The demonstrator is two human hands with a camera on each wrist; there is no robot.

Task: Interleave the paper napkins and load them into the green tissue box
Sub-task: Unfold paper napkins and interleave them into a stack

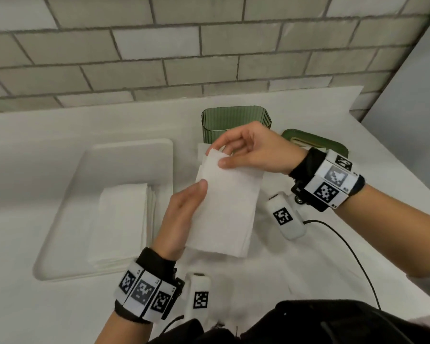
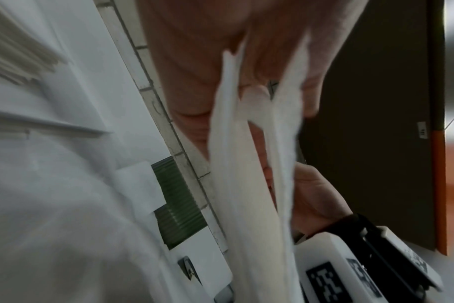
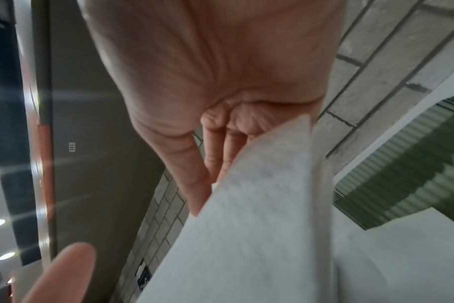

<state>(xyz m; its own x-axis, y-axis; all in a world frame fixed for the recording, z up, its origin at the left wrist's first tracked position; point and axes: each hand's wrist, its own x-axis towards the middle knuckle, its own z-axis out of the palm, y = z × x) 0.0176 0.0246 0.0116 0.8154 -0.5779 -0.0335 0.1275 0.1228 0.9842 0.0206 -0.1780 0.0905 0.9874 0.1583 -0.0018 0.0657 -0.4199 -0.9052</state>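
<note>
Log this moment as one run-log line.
left hand: holds folded napkin | right hand: pinches its far corner | napkin stack: on white tray | green tissue box: open, lid off

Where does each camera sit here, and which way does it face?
Head: above, looking down at both hands, left hand and right hand, on the napkin.
Left wrist: along the palm, at the napkin's edge.
Right wrist: along the palm, at the pinched corner.
All three show the green tissue box.

black wristbands (image 1: 305, 161) carry white black-patterned marker blocks (image 1: 330, 181).
</note>
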